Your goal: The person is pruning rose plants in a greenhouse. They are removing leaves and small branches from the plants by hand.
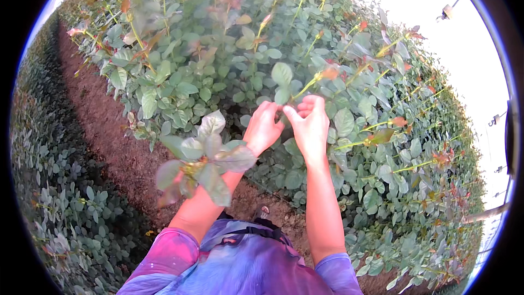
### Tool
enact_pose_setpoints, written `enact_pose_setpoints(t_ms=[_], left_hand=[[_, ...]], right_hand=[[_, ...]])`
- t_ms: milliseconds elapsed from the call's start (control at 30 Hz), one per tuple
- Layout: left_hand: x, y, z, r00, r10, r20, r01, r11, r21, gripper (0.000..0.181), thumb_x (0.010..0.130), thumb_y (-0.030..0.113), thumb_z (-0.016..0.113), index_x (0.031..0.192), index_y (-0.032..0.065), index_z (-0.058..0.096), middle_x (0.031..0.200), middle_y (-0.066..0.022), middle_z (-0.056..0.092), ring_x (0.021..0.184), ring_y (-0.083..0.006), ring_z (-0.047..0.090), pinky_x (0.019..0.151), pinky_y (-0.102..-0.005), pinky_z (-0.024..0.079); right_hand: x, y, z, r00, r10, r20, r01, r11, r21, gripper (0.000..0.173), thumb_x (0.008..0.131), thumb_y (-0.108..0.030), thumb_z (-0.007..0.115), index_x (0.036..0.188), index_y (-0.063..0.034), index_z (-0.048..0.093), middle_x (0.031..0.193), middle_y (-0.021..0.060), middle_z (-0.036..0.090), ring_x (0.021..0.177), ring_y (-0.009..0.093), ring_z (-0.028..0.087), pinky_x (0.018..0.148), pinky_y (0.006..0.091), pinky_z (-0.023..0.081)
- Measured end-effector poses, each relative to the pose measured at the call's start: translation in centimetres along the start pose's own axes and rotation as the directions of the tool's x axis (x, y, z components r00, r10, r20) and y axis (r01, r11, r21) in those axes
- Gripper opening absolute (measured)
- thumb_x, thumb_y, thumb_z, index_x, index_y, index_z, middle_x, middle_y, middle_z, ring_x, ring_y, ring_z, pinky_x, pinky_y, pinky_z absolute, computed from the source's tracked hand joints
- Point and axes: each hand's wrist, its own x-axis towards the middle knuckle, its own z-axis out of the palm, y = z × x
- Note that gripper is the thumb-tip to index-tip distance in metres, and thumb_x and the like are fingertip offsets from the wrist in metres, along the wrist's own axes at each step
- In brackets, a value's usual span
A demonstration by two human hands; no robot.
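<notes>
Both of my hands meet at a rose stem point(303, 87) topped by a reddish bud point(329, 73). My left hand point(264, 127) has its fingers curled in at the lower visible part of this stem. Opposite it, my right hand point(310, 127) has its thumb tip close to the left fingertips and its other fingers bent. The fingertips hide the stem's lower part, so a firm grip cannot be made out. Round green leaves point(282, 82) stand just above the fingers. Nearer to the camera, a leafy rose shoot point(211, 159) crosses in front of my left forearm.
Dense rose bushes point(192, 69) with several upright budded stems spread ahead and to the right. On the left, a bare soil path point(98, 110) separates them from another row of bushes point(82, 209). A thin wire point(274, 194) runs low before me. A curved pipe point(491, 28) passes at upper right.
</notes>
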Motion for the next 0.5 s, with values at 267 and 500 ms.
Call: enact_pose_setpoints(t_ms=[267,500], left_hand=[[-2.1,-0.9,-1.5,0.996,0.055,-0.075,-0.047,0.993,0.111,0.02,0.084,0.006,0.07,0.103,0.0001,0.068,0.1,-0.0205,0.062,0.097,-0.0441,0.063,0.085,-0.0527,0.052],[-3.6,-1.7,-3.3,0.985,-0.17,0.04,0.17,0.985,0.015,0.019,0.085,0.014,0.072,0.1,0.0011,0.07,0.091,-0.0176,0.071,0.086,-0.0329,0.071,0.08,-0.041,0.056]], right_hand=[[-1.1,2.6,1.7,0.987,-0.068,0.145,0.064,0.997,0.031,0.014,0.091,-0.012,0.074,0.096,-0.0008,0.068,0.081,0.0085,0.07,0.067,0.022,0.069,0.066,0.0384,0.056],[-2.0,4.6,1.0,0.798,0.199,0.568,-0.539,0.659,0.526,0.01,0.1,-0.01,0.06,0.105,-0.0053,0.068,0.083,0.002,0.068,0.064,0.011,0.062,0.058,0.0287,0.05]])
